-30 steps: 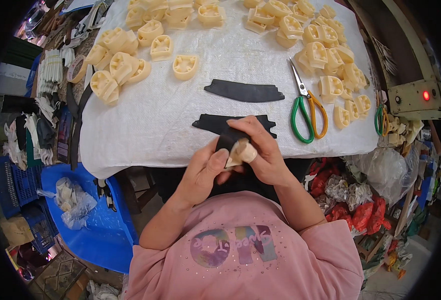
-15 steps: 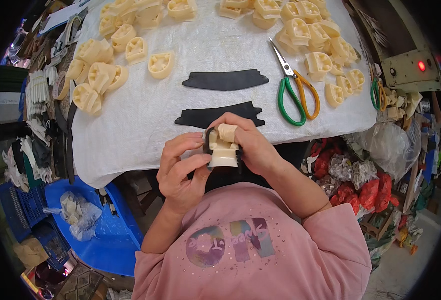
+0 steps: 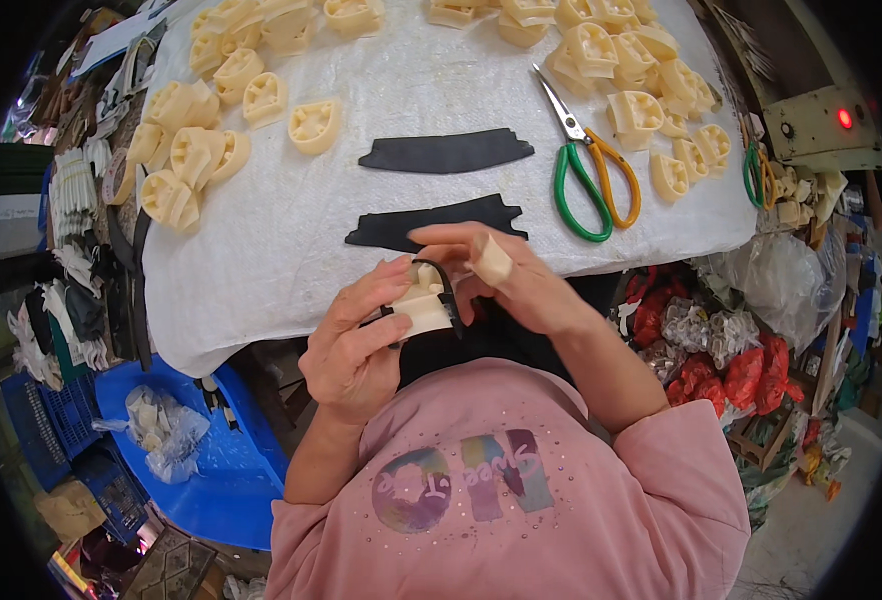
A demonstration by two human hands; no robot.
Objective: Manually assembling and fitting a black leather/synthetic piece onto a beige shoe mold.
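Observation:
Just beyond the pink shirt, my left hand (image 3: 353, 335) is closed around a cream plastic shoe heel (image 3: 424, 312). A black strip (image 3: 450, 300) curves round the heel's outside, partly hidden by my fingers. My right hand (image 3: 533, 277) is beside it with fingers stretched and apart; its fingertips are close to the strip, and whether they touch it I cannot tell. A beige wrap (image 3: 492, 260) covers one of its digits. On the white-covered table (image 3: 261, 260) lie two flat black strips, the farther strip (image 3: 446, 151) and the nearer strip (image 3: 411, 228).
Green-and-orange-handled scissors (image 3: 586, 165) lie right of the strips, blades pointing away. Several cream heels are heaped at the left (image 3: 196, 155) and right (image 3: 636, 115). A blue tub (image 3: 251, 480) is at lower left; red bags (image 3: 761, 385) and clear plastic (image 3: 786, 280) are at right.
My right hand has come off the heel and opened, moving slightly right. My left hand keeps hold of the heel, which has tilted and shifted a little left.

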